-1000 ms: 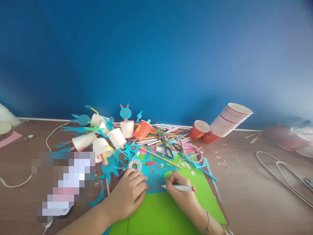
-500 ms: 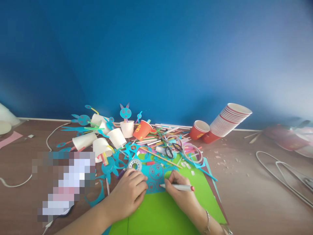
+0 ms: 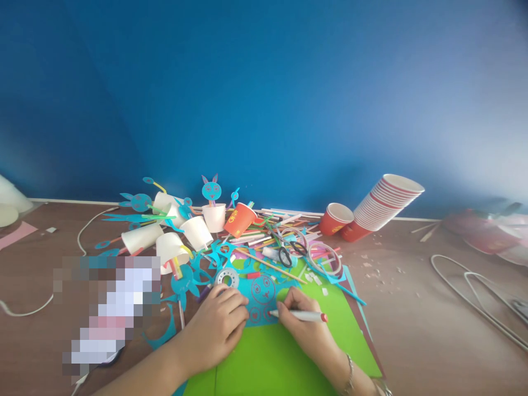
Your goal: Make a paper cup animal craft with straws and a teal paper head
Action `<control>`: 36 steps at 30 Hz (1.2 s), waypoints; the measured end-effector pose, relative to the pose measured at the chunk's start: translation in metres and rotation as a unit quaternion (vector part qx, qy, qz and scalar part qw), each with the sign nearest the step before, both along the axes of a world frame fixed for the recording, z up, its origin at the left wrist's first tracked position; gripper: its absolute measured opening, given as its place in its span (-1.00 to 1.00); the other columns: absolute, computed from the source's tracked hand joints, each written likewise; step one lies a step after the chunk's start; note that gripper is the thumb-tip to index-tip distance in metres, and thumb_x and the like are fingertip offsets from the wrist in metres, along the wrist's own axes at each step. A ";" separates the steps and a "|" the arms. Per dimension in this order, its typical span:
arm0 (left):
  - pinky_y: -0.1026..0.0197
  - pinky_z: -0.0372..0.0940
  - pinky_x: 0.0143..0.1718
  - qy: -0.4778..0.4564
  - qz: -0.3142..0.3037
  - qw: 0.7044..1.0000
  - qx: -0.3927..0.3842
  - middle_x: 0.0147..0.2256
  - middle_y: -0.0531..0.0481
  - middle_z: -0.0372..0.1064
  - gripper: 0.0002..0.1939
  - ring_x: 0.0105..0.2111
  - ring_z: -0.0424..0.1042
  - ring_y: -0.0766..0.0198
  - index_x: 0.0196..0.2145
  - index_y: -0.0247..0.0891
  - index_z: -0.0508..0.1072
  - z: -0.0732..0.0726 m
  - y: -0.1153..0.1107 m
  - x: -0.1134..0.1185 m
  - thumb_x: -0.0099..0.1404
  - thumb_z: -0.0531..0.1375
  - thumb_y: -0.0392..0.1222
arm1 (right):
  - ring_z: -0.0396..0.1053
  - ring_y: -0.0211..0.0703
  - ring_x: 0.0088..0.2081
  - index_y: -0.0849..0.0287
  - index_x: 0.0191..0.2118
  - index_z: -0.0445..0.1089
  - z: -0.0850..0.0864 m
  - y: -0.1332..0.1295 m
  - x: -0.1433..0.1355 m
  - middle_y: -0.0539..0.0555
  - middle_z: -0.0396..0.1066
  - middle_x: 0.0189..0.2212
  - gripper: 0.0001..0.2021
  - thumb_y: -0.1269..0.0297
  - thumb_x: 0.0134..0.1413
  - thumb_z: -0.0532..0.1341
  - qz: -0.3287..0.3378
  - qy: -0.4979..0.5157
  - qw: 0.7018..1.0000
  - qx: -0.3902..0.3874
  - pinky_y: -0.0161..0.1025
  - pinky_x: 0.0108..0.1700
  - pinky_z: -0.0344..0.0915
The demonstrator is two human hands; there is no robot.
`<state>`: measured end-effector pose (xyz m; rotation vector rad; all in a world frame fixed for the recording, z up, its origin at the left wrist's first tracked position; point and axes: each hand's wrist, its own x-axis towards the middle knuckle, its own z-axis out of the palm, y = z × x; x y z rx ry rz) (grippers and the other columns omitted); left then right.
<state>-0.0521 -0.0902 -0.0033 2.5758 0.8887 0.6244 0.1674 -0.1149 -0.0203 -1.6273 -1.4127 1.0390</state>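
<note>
Right hand (image 3: 309,333) clamped on marker (image 3: 307,316); left hand (image 3: 216,330), flat, gripping nothing, steadies blue paper (image 3: 244,287) short of the surface's (image 3: 412,335) far edge; face (image 3: 263,290) and first circle (image 3: 255,314) drawn, second apparently unfinished

This looks like a craft workspace: a brown desk (image 3: 412,335) set against a plain blue wall (image 3: 264,99) that fills the upper half of the frame. Across the middle lie craft supplies, among them scissors (image 3: 284,256), a tape roll (image 3: 226,279), thin coloured sticks (image 3: 258,239) and blue paper scraps (image 3: 163,331). A rabbit-faced cutout (image 3: 212,191) stands in a white cup (image 3: 214,218), and a stack of paper cups (image 3: 381,206) leans right of centre. At lower centre, a red-tipped marker (image 3: 305,315) meets drawn-on blue paper (image 3: 263,294) over a green sheet (image 3: 247,366). Whether the room belongs to a home, school or studio cannot be told.
</note>
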 end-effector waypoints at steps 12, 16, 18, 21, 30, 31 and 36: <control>0.07 0.11 -0.07 0.007 -0.004 1.000 0.004 -0.25 0.01 0.42 -0.85 -0.21 0.33 0.20 -0.34 -0.22 0.37 0.001 0.001 0.000 0.34 0.04 -0.36 | 0.01 -0.33 -0.67 0.07 -0.64 0.07 0.001 0.002 -0.001 -0.17 0.07 -0.77 -0.75 0.27 -0.14 0.18 -0.028 0.031 0.999 -0.009 -0.34 -0.60 0.01; 0.06 0.12 -0.08 0.004 -0.005 1.000 0.013 -0.26 0.01 0.42 -0.84 -0.22 0.33 0.20 -0.35 -0.22 0.37 -0.001 0.001 -0.001 0.34 0.03 -0.36 | 0.19 -0.25 -0.67 0.07 -0.63 0.13 0.004 0.007 0.005 -0.07 0.28 -0.78 -0.76 0.18 -0.14 0.20 -0.043 0.127 0.990 -0.031 -0.31 -0.56 0.12; 0.06 0.13 -0.09 0.003 -0.002 1.000 0.018 -0.26 0.00 0.41 -0.83 -0.23 0.32 0.19 -0.36 -0.22 0.37 -0.003 0.001 -0.001 0.34 0.03 -0.35 | 0.25 -0.24 -0.65 0.08 -0.63 0.14 0.006 0.011 0.009 -0.06 0.31 -0.77 -0.74 0.14 -0.14 0.21 -0.080 0.176 0.980 -0.034 -0.32 -0.55 0.14; 0.05 0.14 -0.11 0.006 -0.001 1.000 0.027 -0.26 -0.02 0.40 -0.83 -0.24 0.32 0.19 -0.36 -0.23 0.38 -0.004 0.001 -0.001 0.35 0.03 -0.35 | 0.22 -0.29 -0.66 0.10 -0.62 0.14 0.007 0.015 0.014 -0.10 0.26 -0.77 -0.71 0.13 -0.16 0.25 -0.141 0.230 0.962 -0.031 -0.38 -0.59 0.08; 0.07 0.19 -0.16 0.004 -0.004 0.998 0.065 -0.35 0.00 0.37 -0.80 -0.29 0.33 0.21 -0.38 -0.22 0.38 -0.010 0.003 0.000 0.33 0.02 -0.37 | 0.18 -0.30 -0.69 0.10 -0.61 0.14 0.007 0.020 0.010 -0.08 0.27 -0.79 -0.68 0.05 -0.18 0.26 -0.139 0.222 0.965 -0.012 -0.39 -0.64 0.01; 0.07 0.19 -0.16 0.003 -0.002 0.998 0.070 -0.35 0.00 0.37 -0.80 -0.30 0.33 0.21 -0.39 -0.23 0.38 -0.011 0.003 0.001 0.32 0.01 -0.38 | 0.16 -0.31 -0.69 0.10 -0.61 0.14 0.007 0.020 0.010 -0.08 0.28 -0.78 -0.68 0.05 -0.17 0.25 -0.135 0.212 0.968 -0.004 -0.39 -0.63 0.00; 0.06 0.23 -0.13 -0.009 0.013 0.995 0.097 -0.30 -0.02 0.39 -0.82 -0.27 0.35 0.19 -0.35 -0.21 0.38 -0.014 0.003 0.003 0.27 0.03 -0.41 | 0.05 -0.36 -0.74 0.09 -0.61 0.11 -0.001 0.022 0.010 -0.08 0.27 -0.80 -0.68 0.04 -0.14 0.21 -0.104 0.187 0.977 0.013 -0.39 -0.65 -0.09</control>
